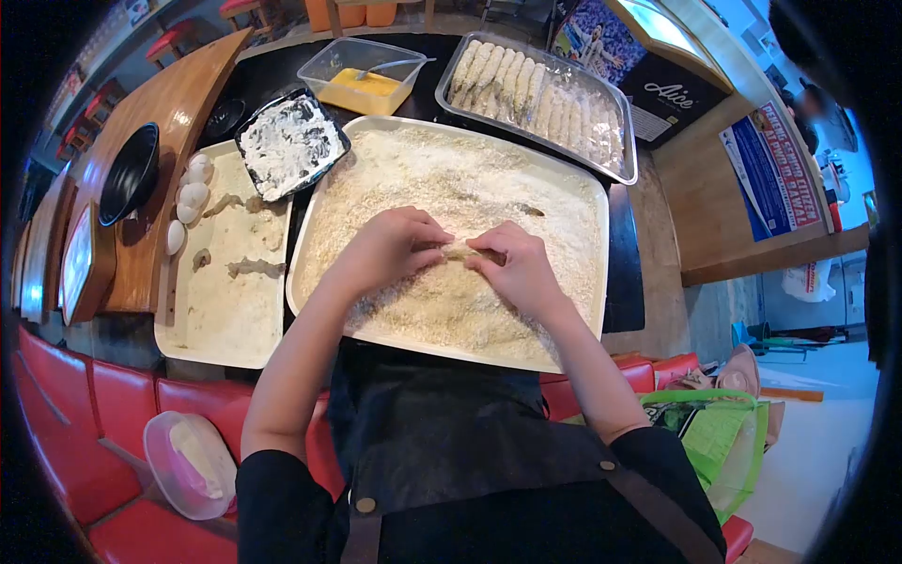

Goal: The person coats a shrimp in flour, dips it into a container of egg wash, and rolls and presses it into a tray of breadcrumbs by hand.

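Note:
Over the middle of a large cream tray point(315, 240) of pale breadcrumbs point(423, 174), both hands pinch one small crumb-coated piece point(458, 252). My left hand point(399, 246) has its fingertips closed on the piece's left end. At the right end, my right hand point(517, 266) grips it between thumb and fingers. A darker uncoated tail point(532, 210) pokes out of the crumbs behind my right hand. The far ends of the piece are hidden by the fingertips.
A lidded-size clear tray point(631, 141) of coated shrimp stands at the back right. Behind the crumbs are a tub point(371, 89) of yellow liquid and a black tray of white flour point(289, 146). Eggs point(193, 195) and several shrimp point(256, 268) lie in the left tray point(221, 343).

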